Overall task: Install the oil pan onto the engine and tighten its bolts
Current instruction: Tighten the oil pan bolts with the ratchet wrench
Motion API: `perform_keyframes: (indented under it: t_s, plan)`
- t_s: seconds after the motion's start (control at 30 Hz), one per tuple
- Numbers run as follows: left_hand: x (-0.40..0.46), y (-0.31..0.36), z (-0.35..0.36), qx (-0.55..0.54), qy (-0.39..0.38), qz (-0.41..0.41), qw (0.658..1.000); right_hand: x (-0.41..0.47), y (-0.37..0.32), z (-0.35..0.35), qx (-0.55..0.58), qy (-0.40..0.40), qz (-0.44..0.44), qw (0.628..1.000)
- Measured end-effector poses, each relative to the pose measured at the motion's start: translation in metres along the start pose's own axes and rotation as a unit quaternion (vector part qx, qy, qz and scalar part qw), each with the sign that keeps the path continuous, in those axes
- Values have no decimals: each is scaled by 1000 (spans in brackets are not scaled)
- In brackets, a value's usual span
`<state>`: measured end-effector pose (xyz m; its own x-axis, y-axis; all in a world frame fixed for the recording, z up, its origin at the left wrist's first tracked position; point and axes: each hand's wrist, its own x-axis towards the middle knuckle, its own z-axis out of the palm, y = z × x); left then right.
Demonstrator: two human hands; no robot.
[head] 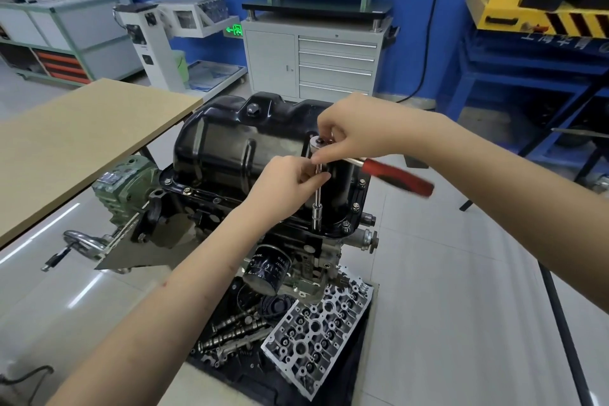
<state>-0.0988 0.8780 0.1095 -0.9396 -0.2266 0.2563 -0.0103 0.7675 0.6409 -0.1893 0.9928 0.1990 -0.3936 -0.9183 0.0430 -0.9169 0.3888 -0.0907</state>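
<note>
At the centre of the frame we are seeing the black oil pan (237, 155) already sitting on the upturned engine (184, 231), its flange lying flat along the block; so the seating step is looking done, and we are judging the work to be in the bolt-tightening stage. Our left hand (286, 184) is pinching the chrome extension bar (318, 204) with curled fingers, holding it upright over a bolt on the near flange; our right hand (356, 135) is curling its fingers round the ratchet head (320, 144), while the red handle (398, 176) is sticking out toward the right of the frame, blurred. Several flange bolts (355, 207) are showing in their holes along the near and right-hand edges; whether they are fully tight we cannot tell, and the far edge is hidden behind the pan. Toward the lower middle, an oil filter (267, 269), a cylinder head (323, 330) and camshafts (237, 328) are lying below the engine.
</note>
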Motion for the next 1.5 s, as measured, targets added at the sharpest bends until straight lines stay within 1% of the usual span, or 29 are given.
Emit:
perform_keyframes:
  t_s: [0.1,0.2,0.37,0.5,0.6,0.67,0.73,0.77,0.87,0.93,1.03,1.1,1.2,1.27,1.4,1.5]
  plan:
    - [0,0,-5,-7,-30,4,1000,-3,0,-7,13,-24,-37,999]
    - [1,0,-9,9,-60,2,998,-4,2,-8,34,-36,-66,997]
    - [0,1,-5,-8,-39,-10,999,1,2,-4,-17,-13,-4,1000]
    - [1,1,1,16,-21,-18,999,2,1,3,-37,1,-2,999]
    - [1,3,-6,-6,-55,-19,998,-1,2,-3,-29,-8,-30,999]
    - [2,2,-11,-16,-83,-13,996,-3,5,-7,7,-30,-62,998]
    - [2,1,-12,-21,-96,-8,995,-4,6,-7,36,-35,-67,997]
    - [1,1,-11,-25,-92,-5,995,-4,5,-7,29,-32,-55,998]
    - [-2,-1,-3,-32,-61,-6,998,-2,2,-3,-48,-9,3,999]
    - [-3,-3,-1,-25,-32,-5,999,-3,-1,0,-60,5,16,998]
    - [-2,-4,-2,-15,-19,-3,1000,-4,-4,1,-48,7,2,999]
    - [-2,-3,-3,-14,-41,-13,999,-4,-4,-1,-46,-3,-24,999]
    - [1,-2,-6,-23,-72,-21,997,-5,-3,-3,1,-31,-66,997]
    - [2,-1,-8,-38,-82,-28,996,-5,-3,-3,16,-38,-75,996]
    - [2,-2,-5,-41,-73,-20,996,-3,-1,-2,-31,-4,-20,999]
    - [-1,-4,2,-42,-24,-14,999,-2,-4,2,-49,8,2,999]
